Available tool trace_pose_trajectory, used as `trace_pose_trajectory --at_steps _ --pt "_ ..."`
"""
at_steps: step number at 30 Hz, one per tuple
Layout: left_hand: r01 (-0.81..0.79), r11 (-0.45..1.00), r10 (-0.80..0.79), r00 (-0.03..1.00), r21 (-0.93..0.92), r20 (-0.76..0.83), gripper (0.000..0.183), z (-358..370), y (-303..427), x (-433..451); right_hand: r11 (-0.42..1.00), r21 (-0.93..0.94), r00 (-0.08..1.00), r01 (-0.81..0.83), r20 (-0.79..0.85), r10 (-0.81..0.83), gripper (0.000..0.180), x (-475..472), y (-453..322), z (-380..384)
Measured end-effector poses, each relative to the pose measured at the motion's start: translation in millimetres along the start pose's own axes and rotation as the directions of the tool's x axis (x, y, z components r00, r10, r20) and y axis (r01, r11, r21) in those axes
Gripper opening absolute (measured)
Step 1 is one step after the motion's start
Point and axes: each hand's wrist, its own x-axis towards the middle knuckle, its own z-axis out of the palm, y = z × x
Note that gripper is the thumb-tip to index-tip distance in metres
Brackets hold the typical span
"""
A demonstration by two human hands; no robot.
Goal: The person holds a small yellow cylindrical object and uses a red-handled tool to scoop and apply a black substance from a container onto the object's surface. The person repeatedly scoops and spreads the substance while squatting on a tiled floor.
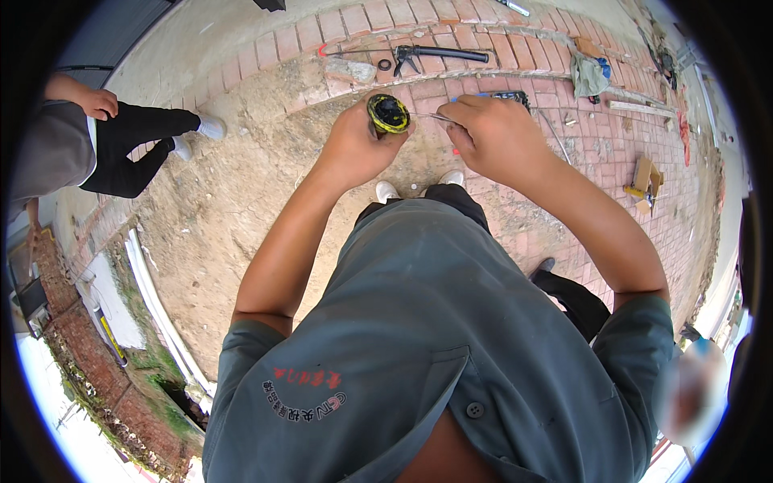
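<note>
My left hand (361, 148) grips a round black-and-yellow object (389, 113), its dark, smeared end facing up. Whether it is a reel, a tool handle or a container end, I cannot tell. My right hand (504, 136) is at about the same height to the right, its thumb and fingers pinched on a thin metal piece (442, 117). A fine line or thin edge spans the gap between the two hands. Most of the metal piece is hidden by my fingers.
A black caulking gun (450, 53) lies on the bricks ahead, near a dark ring (384, 64) and a stone (350, 71). One person (145, 124) stands left; another's leg (570, 302) shows right. A cardboard box (647, 175) and white pipes (160, 308) lie farther out.
</note>
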Motion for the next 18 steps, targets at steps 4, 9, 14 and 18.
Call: trace_pose_trajectory --at_steps 4,9,14,18 --pt "-0.007 0.999 0.008 1.000 0.052 -0.014 0.029 5.4 1.5 -5.9 0.826 0.436 0.924 -0.359 0.293 0.247 0.016 -1.3 1.9 -17.9" --pt "-0.071 0.985 0.071 0.997 0.156 0.010 0.028 -2.4 12.5 -4.5 0.655 0.558 0.860 -0.510 0.347 0.374 0.022 17.3 2.0 -20.9" --pt "-0.267 0.941 0.288 0.955 0.210 -0.076 0.031 2.8 17.8 -7.1 0.658 0.626 0.899 -0.418 0.180 0.400 0.023 18.1 -28.4 -27.3" --pt "-0.405 0.891 0.435 0.892 0.206 -0.122 0.037 6.4 19.4 -8.7 0.746 0.605 0.942 -0.280 0.026 0.334 0.023 11.5 -39.0 -25.9"
